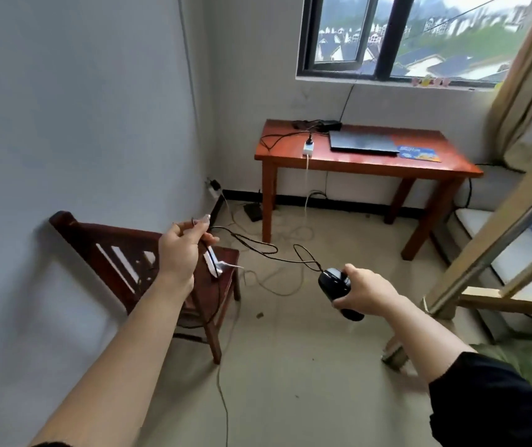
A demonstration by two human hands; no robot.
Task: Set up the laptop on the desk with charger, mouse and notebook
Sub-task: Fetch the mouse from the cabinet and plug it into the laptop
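With your right hand (366, 290) grip clamped on the mouse (334, 280) and left hand (182, 250) pinching its cable (258, 245), carry both, cable lifted clear, to the far counter (371, 166), placing the mouse right of the laptop (363, 143).

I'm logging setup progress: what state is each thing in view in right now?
laptop: lid closed, flat on the desk.
mouse: gripped in the right hand, away from the desk.
mouse cable: loose in the air, far end held by the left hand.
white power strip: on the desk, one plug in it.
blue pad: flat on the desk, right of the laptop.
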